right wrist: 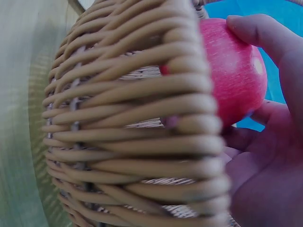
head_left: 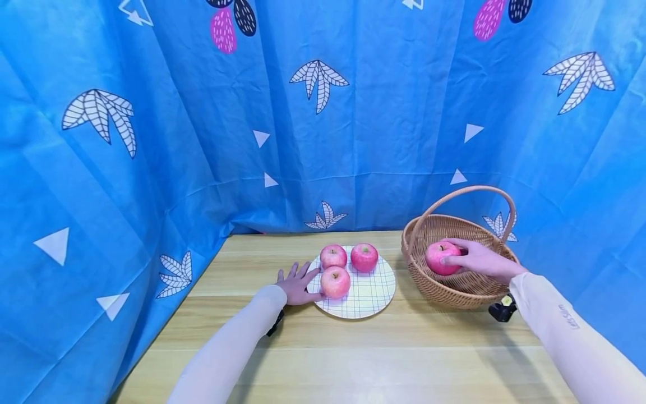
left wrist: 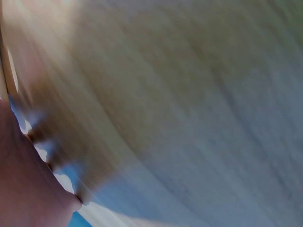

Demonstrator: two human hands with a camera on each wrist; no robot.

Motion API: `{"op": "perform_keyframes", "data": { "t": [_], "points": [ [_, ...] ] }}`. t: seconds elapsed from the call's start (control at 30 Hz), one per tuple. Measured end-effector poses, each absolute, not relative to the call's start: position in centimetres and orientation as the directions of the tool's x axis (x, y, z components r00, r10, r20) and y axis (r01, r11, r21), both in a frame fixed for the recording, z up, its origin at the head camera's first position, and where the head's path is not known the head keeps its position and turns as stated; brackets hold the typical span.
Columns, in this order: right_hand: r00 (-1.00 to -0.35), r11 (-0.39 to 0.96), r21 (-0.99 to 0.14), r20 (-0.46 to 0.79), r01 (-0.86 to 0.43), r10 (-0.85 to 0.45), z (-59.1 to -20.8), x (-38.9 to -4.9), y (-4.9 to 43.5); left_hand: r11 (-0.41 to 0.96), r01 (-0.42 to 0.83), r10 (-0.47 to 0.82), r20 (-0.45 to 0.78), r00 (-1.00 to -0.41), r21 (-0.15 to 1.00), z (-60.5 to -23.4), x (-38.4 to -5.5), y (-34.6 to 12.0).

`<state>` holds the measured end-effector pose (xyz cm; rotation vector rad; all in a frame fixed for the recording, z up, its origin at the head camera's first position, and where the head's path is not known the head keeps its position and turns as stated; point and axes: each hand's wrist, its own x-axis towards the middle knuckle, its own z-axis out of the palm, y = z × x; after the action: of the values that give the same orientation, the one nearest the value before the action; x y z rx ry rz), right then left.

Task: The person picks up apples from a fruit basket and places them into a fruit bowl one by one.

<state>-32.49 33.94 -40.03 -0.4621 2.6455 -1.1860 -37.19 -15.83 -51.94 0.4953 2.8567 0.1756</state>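
In the head view my right hand [head_left: 474,259] grips a red apple [head_left: 442,258] at the opening of a wicker basket [head_left: 429,289]. The right wrist view shows thumb and fingers round that apple [right wrist: 236,71], just past the woven rim. On the left, my left hand [head_left: 299,285] lies with spread fingers at the edge of a white checked plate [head_left: 373,297], its thumb near the front apple. Three apples sit on the plate: a front one [head_left: 335,282], a back left one [head_left: 333,256] and a back right one [head_left: 364,257]. The left wrist view is mostly blurred tabletop.
The plate and basket stand on a light wooden table [head_left: 323,359]. A tall arched handle [head_left: 469,189] rises over the basket. Blue patterned curtain [head_left: 383,123] hangs behind and along both sides of the table.
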Motion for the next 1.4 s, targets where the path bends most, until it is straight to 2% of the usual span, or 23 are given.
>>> {"op": "perform_keyframes", "data": {
  "t": [0.17, 0.9, 1.17, 1.4],
  "points": [
    [-0.938, 0.689, -0.684, -0.019, -0.240, -0.345, -39.1, -31.9, 34.1, 0.933, 0.322, 0.351, -0.212, -0.912, 0.159, -52.0, -37.2, -15.8],
    [-0.931, 0.700, -0.650, 0.031, -0.295, -0.363, -36.5, -29.9, 33.5, 0.941, 0.301, 0.330, -0.217, -0.918, 0.157, -51.9, -37.0, -15.8],
    [-0.910, 0.676, -0.645, 0.078, -0.357, -0.407, -35.9, -29.2, 32.3, 0.943, 0.294, 0.323, -0.220, -0.920, 0.154, -51.7, -36.9, -15.7],
    [-0.904, 0.663, -0.656, 0.068, -0.359, -0.422, -35.5, -28.4, 31.0, 0.943, 0.296, 0.324, -0.221, -0.920, 0.154, -51.6, -36.9, -15.7]
  ]
}}
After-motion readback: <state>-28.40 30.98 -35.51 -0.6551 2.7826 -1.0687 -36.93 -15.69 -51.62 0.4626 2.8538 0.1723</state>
